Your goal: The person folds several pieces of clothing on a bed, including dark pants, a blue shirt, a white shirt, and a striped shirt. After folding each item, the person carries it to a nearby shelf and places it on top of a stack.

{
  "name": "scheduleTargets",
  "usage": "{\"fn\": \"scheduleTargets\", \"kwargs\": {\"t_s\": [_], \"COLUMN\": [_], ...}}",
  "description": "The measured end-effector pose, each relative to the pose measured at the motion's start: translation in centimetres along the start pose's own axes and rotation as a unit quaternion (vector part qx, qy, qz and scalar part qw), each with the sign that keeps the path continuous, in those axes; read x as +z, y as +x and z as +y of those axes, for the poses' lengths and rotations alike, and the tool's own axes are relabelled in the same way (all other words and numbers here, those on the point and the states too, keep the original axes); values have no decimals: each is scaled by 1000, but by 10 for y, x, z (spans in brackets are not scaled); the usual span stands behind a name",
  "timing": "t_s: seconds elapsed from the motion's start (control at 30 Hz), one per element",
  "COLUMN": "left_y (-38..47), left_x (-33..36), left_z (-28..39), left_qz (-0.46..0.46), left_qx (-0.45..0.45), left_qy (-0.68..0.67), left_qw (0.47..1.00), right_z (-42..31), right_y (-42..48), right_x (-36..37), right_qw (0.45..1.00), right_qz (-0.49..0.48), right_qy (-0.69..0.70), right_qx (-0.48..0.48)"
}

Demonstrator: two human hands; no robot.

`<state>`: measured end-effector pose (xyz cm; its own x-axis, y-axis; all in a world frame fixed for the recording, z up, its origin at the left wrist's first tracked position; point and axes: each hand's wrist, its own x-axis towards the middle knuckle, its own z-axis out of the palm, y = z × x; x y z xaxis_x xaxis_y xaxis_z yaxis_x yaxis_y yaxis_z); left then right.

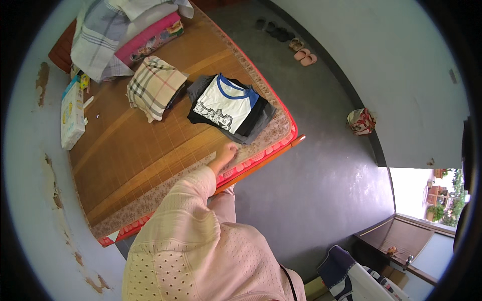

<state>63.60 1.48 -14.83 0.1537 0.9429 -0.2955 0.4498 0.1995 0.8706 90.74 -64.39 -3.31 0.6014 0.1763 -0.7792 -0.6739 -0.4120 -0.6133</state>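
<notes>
My left hand (228,151) rests at the patterned border of a woven sleeping mat (143,158), just below the clothes pile, its fingers curled in and nothing visible in them. A folded white T-shirt with a blue collar (226,105) lies on top of that pile, over black and grey garments (260,122). To its left sits a folded beige checked garment (156,86), with something dark beneath its right side. My right hand is out of view; floor and the bed's corner lie before me on that side.
A pink box (150,41) and plaid bedding (98,41) stand at the bed's far end. A tissue pack (72,116) lies by the left wall. A wooden rail (260,163) edges the bed. Pink slippers (305,57) and a bag (361,121) are on the floor.
</notes>
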Motion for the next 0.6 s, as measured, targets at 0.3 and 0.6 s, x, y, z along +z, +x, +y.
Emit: {"fn": "scheduleTargets", "kwargs": {"t_s": [0.3, 0.6], "left_y": [79, 108], "left_x": [-50, -44], "left_z": [58, 27], "left_qz": [-69, -55], "left_qx": [83, 103], "left_qy": [428, 469], "left_qw": [897, 875], "right_z": [-68, -51], "right_y": [-90, -76], "right_x": [134, 97], "right_qw": [996, 964], "right_qz": [43, 25], "right_qy": [-48, -231], "right_qx": [61, 129]}}
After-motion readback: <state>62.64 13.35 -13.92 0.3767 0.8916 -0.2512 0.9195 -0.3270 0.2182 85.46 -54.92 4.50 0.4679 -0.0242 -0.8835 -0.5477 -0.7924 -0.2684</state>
